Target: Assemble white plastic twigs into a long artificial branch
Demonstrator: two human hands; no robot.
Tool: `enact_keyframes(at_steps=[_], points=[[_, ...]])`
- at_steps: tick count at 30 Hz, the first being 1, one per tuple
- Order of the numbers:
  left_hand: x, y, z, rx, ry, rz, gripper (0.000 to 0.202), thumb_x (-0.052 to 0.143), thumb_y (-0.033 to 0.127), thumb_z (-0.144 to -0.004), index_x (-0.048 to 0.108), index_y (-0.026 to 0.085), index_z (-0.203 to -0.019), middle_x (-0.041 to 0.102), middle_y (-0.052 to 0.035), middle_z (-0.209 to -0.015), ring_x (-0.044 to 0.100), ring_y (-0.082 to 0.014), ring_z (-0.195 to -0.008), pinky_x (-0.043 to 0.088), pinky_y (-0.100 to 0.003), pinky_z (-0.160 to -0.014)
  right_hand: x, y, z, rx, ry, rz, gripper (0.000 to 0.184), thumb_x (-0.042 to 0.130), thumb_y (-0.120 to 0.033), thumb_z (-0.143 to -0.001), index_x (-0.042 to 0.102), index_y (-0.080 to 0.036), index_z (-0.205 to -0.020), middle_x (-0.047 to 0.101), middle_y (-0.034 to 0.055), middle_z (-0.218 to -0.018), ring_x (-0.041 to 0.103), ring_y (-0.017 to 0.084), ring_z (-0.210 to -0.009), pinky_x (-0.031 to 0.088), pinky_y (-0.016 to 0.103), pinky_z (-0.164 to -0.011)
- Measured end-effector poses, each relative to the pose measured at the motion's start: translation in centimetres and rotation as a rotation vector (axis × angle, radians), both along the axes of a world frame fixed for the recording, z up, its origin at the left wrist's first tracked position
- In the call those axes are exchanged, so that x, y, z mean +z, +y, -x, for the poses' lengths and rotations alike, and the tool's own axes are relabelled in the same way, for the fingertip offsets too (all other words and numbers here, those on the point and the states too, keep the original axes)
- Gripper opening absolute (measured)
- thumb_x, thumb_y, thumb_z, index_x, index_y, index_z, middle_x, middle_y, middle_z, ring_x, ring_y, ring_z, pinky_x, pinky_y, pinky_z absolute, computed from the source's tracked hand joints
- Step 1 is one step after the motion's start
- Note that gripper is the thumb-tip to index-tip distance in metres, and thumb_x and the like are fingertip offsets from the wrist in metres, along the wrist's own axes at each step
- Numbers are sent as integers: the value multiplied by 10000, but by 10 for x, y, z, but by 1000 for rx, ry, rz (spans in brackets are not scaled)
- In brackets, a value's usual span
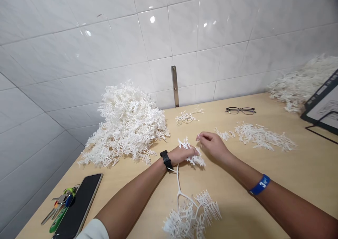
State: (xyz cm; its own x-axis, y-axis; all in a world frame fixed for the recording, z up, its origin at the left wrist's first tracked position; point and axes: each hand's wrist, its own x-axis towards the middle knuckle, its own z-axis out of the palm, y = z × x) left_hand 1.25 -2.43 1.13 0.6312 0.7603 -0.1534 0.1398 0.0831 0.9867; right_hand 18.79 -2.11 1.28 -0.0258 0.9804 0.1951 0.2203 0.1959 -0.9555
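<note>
A white, coral-like plastic branch (194, 205) is gripped by my left hand (179, 155). Its stem runs from under the wrist down to a bushy end low in view, and small twigs (195, 160) stick out around the fingers. Just to the right, my right hand (213, 145) is closed in a pinch, its fingertips at a small white bit (198, 137). Whether that bit is still joined to the branch I cannot tell. Beyond my right hand lies a loose pile of short white pieces (264, 137).
A tall heap of white branches (129, 126) stands at the left by the tiled wall, with another heap (303, 79) at the far right. A few sprigs (186, 117), eyeglasses (240, 110), a phone (79, 205), keys (59, 203) and a dark-edged panel (323, 101) are on the table.
</note>
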Motion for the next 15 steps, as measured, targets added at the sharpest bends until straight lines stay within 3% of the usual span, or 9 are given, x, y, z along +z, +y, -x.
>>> enact_keyframes(at_steps=[2, 3, 9, 12, 15], points=[[0, -4, -2, -112, 90, -8, 256, 710, 355, -692, 607, 130, -626, 534, 6, -586, 453, -96, -587, 346, -246, -582, -1, 7, -12, -172, -24, -19, 208, 526, -356, -779, 580, -182, -680, 512, -10, -570, 446, 139, -551, 320, 254, -524], [-1, -5, -3, -98, 87, -7, 270, 702, 361, -701, 598, 130, -607, 527, 6, -573, 452, -95, -585, 347, -244, -578, -1, 11, -19, -224, -79, -29, 214, 513, -357, -791, 564, -186, -672, 501, -13, -561, 432, 135, -538, 307, 253, -517], [-8, 3, -1, 101, -151, 244, 358, 771, 424, -597, 573, 133, -663, 492, 29, -555, 434, -74, -514, 324, -229, -514, 1, 19, -40, -189, -721, 2, 222, 580, -301, -771, 585, -187, -582, 609, 39, -626, 482, 158, -592, 288, 275, -551], [-9, 6, 1, 123, -180, 310, 366, 784, 405, -575, 575, 131, -699, 489, 36, -566, 422, -63, -502, 301, -221, -492, 6, 13, -32, -127, -639, -93, 260, 555, -347, -832, 630, -187, -641, 630, 53, -669, 506, 170, -626, 324, 285, -571], [-9, 7, 1, 87, -207, 341, 363, 782, 390, -579, 551, 128, -681, 460, 46, -547, 372, -45, -474, 250, -218, -476, 13, 4, -24, 158, -362, -150, 251, 554, -377, -861, 718, -187, -874, 677, 69, -862, 564, 181, -730, 403, 291, -631]])
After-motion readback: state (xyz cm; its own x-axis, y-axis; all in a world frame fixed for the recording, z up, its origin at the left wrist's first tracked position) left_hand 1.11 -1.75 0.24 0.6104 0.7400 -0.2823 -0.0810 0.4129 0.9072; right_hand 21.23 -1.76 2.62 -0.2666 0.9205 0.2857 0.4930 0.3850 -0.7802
